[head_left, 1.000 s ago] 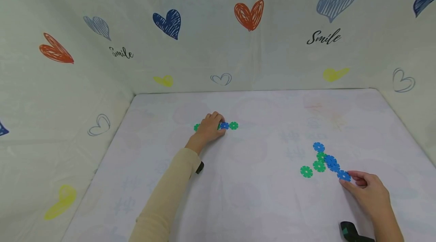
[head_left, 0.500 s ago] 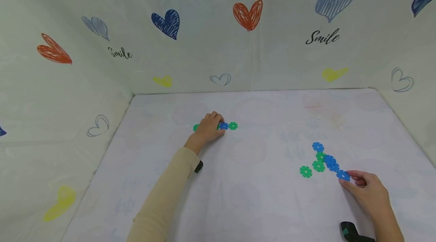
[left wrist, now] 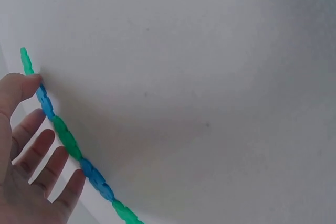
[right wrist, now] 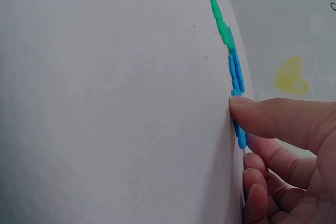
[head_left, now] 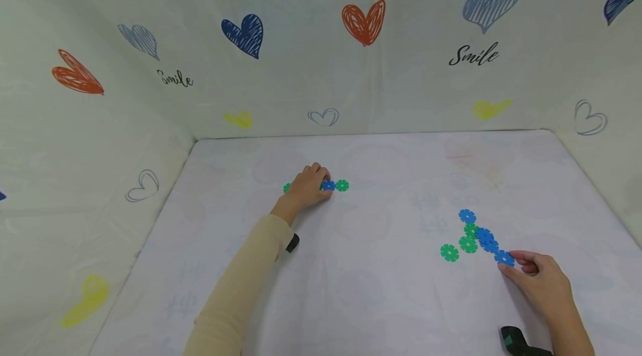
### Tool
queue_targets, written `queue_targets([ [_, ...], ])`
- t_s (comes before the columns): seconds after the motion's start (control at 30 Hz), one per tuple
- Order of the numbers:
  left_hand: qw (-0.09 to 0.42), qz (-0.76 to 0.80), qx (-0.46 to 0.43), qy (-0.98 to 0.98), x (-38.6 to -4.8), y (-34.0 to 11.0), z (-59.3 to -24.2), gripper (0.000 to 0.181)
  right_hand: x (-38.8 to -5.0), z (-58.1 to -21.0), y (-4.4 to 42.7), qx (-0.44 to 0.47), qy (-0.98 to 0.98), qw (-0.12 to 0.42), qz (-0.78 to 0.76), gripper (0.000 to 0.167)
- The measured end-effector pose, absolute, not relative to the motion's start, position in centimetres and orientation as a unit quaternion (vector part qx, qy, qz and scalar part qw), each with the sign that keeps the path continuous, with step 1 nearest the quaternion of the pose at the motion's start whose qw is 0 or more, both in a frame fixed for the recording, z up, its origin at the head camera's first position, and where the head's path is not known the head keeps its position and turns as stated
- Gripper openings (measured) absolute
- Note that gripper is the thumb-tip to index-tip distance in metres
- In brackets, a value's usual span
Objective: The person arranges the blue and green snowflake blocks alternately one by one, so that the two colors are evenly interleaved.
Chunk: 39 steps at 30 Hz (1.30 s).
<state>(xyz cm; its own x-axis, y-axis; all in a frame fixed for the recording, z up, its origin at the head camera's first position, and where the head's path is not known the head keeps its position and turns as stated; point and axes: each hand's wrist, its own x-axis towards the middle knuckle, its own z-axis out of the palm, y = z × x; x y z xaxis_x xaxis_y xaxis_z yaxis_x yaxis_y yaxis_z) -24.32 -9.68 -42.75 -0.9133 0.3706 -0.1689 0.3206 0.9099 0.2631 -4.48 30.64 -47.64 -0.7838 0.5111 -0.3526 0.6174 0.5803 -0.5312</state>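
My left hand (head_left: 305,188) reaches over a row of flat, notched snowflake discs at the back of the table. Its thumb and forefinger lie on opposite sides of a blue snowflake disc (head_left: 328,185), while the other fingertips (left wrist: 81,174) touch along the row. Green and blue alternate there, ending in a green disc (head_left: 342,185); the palm hides part from the head view. At the right, my right hand (head_left: 544,283) pinches a blue snowflake disc (head_left: 504,257) between thumb and forefinger, at the near end of a loose cluster with blue discs (head_left: 484,234) and a green disc (head_left: 468,244).
One green disc (head_left: 450,253) lies apart at the cluster's left, and a blue disc (head_left: 467,216) sits at its far end. A black device (head_left: 519,342) shows by the right wrist. Behind the white table (head_left: 376,267) hangs a heart-printed curtain (head_left: 281,88).
Both hands keep their places on the discs. The whole head view has shifted very slightly; no disc has visibly moved on the table.
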Motion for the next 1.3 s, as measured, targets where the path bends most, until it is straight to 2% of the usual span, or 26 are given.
queue_targets([
  [0.53,0.09,0.127,0.207,0.966,-24.7,-8.6,-43.9,0.04,-4.4,-47.6,30.7,0.318,0.883,0.081,-0.335,0.065],
  [1.3,0.088,0.136,0.212,0.964,-24.8,-7.9,-44.1,0.036,-4.3,-47.5,30.5,0.32,0.883,0.081,-0.335,0.064],
])
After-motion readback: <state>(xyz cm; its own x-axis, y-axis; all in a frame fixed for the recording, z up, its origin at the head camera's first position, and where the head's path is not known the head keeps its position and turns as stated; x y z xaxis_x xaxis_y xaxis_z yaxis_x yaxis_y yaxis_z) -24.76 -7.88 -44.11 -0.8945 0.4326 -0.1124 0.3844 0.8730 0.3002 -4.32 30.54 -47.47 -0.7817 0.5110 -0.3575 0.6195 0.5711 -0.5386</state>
